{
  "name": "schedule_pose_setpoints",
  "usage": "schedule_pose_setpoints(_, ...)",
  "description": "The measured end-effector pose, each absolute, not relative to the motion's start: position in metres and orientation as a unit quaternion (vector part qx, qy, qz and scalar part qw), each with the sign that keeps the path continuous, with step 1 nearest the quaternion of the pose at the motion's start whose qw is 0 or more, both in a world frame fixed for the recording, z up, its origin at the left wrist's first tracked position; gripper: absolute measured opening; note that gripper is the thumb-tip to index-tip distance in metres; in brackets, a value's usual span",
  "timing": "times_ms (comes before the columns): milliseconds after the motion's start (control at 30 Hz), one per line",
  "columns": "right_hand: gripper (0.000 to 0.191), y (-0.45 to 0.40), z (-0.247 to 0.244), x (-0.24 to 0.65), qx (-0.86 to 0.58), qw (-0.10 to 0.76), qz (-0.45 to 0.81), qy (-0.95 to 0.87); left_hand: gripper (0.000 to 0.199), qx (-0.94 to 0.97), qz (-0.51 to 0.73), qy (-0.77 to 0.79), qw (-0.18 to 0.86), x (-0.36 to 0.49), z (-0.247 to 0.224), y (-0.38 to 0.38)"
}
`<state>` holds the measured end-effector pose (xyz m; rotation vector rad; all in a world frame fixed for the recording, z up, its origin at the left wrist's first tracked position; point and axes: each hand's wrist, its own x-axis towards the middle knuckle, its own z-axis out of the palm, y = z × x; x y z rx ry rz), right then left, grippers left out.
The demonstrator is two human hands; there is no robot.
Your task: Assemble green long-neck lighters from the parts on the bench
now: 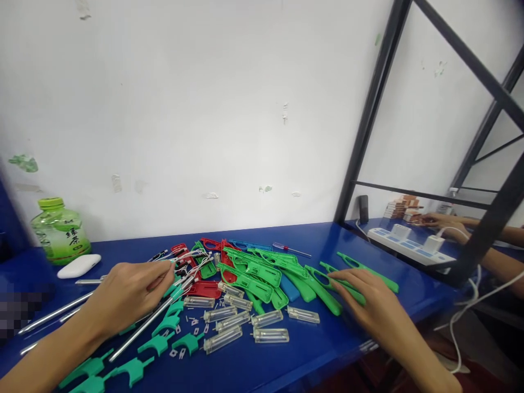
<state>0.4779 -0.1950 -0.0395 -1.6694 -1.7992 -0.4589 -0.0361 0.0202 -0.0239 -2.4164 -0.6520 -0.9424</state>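
My left hand (133,289) is closed in a pinch above the metal rods and white wires on the left; anything between its fingertips is too small to name. Under the fingers of my right hand (364,295) lies a green plastic casing (350,286), which they grip near its ring end. More green casings (249,281) are heaped in the middle, with red casings (204,289) behind and beside them. Several clear lighter bodies (271,335) lie in front. Teal plastic pieces (158,343) and a metal rod (139,333) are nearer the left front.
A green tea bottle (63,232) and a white case (79,266) stand at the left back. A screwdriver (291,249) lies behind the heap. At right are a black metal frame (370,109), a power strip (409,248) and another person's hands (446,224).
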Motion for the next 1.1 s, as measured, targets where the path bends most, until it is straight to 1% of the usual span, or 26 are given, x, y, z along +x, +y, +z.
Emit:
schedule_pose_setpoints(100, 0.030, -0.181, -0.026, 0.444, -0.602, 0.307, -0.146, -0.722, 0.030, -0.880, -0.338, -0.237, 0.234, -0.036, -0.025, 0.021)
schedule_pose_setpoints(333, 0.017, -0.143, -0.004, 0.393, -0.574, 0.267, -0.093, -0.769, 0.031, -0.880, -0.343, -0.227, 0.239, -0.032, -0.022, 0.016)
schedule_pose_setpoints(467, 0.023, -0.127, -0.003, 0.386, -0.591, 0.258, -0.095, -0.758, 0.034, -0.878, -0.349, -0.220, 0.241, -0.030, -0.019, 0.015)
schedule_pose_setpoints(600, 0.029, -0.123, -0.008, 0.386, -0.605, 0.267, -0.101, -0.744, 0.036, -0.878, -0.351, -0.217, 0.244, -0.029, -0.018, 0.016)
schedule_pose_setpoints(733, 0.029, -0.124, -0.014, 0.389, -0.614, 0.274, -0.101, -0.734, 0.039, -0.879, -0.344, -0.225, 0.242, -0.030, -0.019, 0.016)
schedule_pose_setpoints(900, 0.030, -0.124, -0.017, 0.389, -0.619, 0.269, -0.096, -0.731, 0.034, -0.884, -0.330, -0.232, 0.236, -0.032, -0.018, 0.014)
schedule_pose_setpoints(1000, 0.028, -0.123, -0.016, 0.387, -0.621, 0.266, -0.092, -0.732, 0.034, -0.884, -0.336, -0.228, 0.233, -0.032, -0.017, 0.014)
schedule_pose_setpoints(1100, 0.024, -0.123, -0.015, 0.386, -0.624, 0.261, -0.089, -0.732, 0.037, -0.886, -0.340, -0.221, 0.227, -0.031, -0.016, 0.013)
